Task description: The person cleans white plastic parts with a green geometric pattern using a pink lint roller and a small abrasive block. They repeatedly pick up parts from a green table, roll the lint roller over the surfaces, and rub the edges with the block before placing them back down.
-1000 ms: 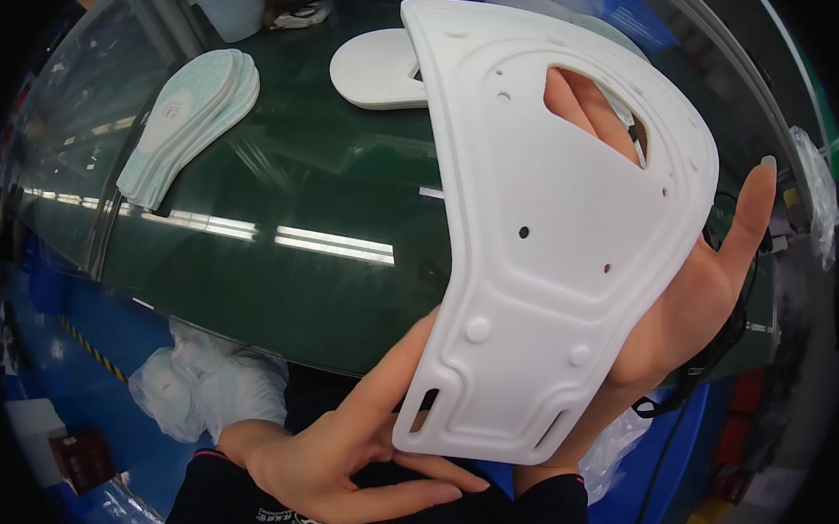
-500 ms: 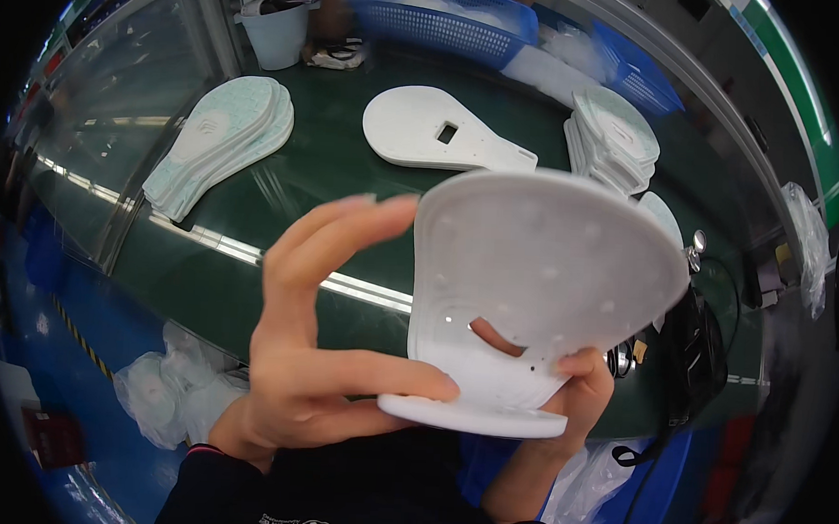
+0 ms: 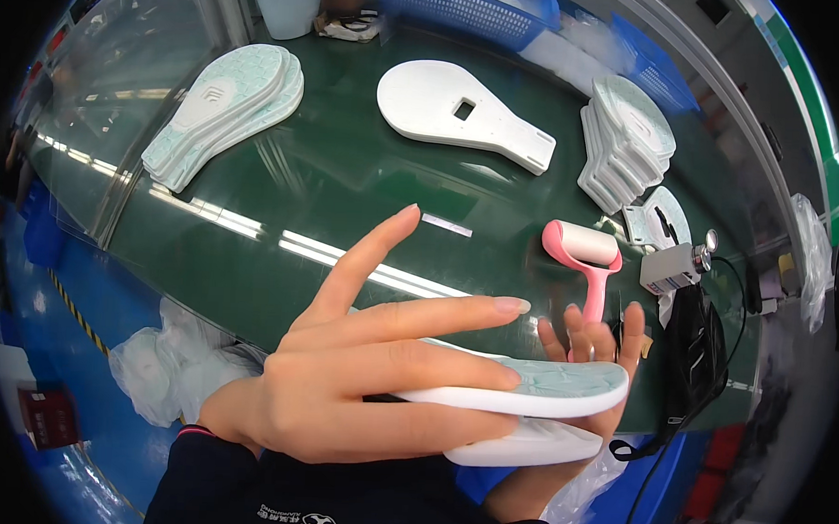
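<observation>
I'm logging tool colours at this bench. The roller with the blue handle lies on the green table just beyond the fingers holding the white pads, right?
Not quite: the roller has a pink handle, not blue, as the head view shows. The rest holds: it lies on the green table just beyond the fingers of the right hand, which with the left hand holds the white pads.

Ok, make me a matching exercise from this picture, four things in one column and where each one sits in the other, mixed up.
Things:
1. pink roller
2. paddle-shaped white plate
3. pale green insole stack
4. white shell with patterned pad

Places:
A. far left of the green table
B. between the left hand and right hand
C. far middle of the table
D. on the table, just beyond the right hand's fingertips

Pairs: 1-D, 2-C, 3-A, 4-B
</observation>
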Available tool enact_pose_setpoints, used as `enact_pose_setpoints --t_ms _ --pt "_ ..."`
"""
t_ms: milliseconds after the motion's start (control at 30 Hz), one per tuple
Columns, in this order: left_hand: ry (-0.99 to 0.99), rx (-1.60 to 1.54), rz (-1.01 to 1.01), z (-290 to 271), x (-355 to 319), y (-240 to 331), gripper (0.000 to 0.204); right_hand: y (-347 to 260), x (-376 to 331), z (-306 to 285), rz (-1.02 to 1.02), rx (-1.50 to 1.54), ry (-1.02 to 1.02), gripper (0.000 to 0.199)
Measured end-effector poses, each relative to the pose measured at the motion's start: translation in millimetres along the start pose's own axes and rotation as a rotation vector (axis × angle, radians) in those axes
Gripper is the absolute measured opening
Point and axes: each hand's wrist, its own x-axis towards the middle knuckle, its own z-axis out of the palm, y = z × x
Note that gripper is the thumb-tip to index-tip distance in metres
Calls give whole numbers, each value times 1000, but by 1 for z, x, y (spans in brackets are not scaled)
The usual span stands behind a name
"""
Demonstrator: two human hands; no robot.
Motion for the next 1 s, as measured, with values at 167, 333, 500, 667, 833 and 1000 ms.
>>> enact_pose_setpoints --t_ms 167,333,500,667,833,1000 --pt "-34 54 40 0 0 0 14 -12 -1 7 -312 -333 -34 103" --pt "-61 94 42 -6 -1 5 15 -18 2 24 -429 -658 -278 77" --pt "-69 138 101 -3 0 1 17 -16 8 25 -416 -666 -305 68" --pt "-47 136 107 0 -3 -1 16 -20 4 29 -346 -748 -276 62" --pt "19 83 128 7 -6 -8 47 -25 10 10 -386 -786 -443 45" --pt "255 -215 -195 22 -16 -17 117 -13 -2 8 -220 -289 125 25"
